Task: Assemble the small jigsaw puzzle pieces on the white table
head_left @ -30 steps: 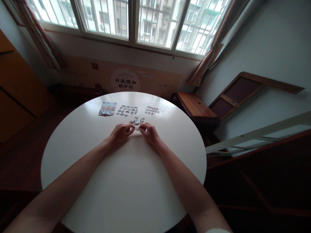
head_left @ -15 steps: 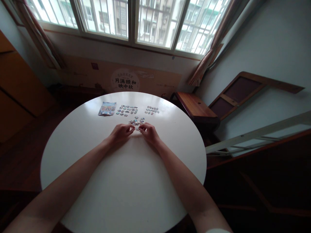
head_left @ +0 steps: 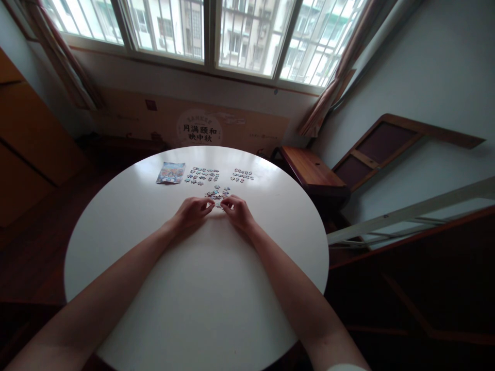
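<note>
One white counter (head_left: 193,299) is standing near windows (head_left: 247,38), carrying one packet (head_left: 170,173), three puzzle-piece groups (head_left: 217,196) — left hand (head_left: 194,207), right hand (head_left: 237,210) flanking one, grip indeterminable.

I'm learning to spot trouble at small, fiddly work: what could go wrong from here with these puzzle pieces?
The central pile lies just beyond the left hand and right hand, so a knuckle might scatter it. The pieces between the fingertips are small and partly hidden, so one could be misaligned unnoticed. The left group and right group lie farther out on the table, so a careless reach might mix them.
</note>
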Demonstrator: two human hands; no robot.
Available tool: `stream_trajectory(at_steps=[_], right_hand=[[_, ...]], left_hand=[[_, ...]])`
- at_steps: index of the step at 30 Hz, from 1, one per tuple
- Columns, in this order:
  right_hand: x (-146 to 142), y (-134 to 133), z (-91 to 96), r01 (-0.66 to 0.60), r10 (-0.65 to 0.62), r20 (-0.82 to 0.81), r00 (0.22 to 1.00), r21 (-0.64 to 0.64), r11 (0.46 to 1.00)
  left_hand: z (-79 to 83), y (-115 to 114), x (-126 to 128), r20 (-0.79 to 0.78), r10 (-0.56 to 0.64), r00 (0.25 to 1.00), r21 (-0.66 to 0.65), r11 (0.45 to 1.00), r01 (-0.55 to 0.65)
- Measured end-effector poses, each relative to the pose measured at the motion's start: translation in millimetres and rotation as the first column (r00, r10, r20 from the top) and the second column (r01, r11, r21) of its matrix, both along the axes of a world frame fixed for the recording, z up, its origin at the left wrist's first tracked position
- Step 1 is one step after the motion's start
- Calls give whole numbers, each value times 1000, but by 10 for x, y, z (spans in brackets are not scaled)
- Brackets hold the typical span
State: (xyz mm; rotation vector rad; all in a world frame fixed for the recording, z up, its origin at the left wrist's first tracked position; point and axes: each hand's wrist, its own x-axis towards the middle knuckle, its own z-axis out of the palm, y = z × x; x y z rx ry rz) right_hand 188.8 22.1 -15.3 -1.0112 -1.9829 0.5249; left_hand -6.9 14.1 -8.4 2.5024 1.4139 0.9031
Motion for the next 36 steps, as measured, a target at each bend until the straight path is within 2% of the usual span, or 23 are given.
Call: stream_trajectory(at_steps=[36], right_hand=[[-2,0,-4,0,0,20,1000,5,1000]], left_hand=[[19,-11,7,-12,-10,1000,-5,1000,10]])
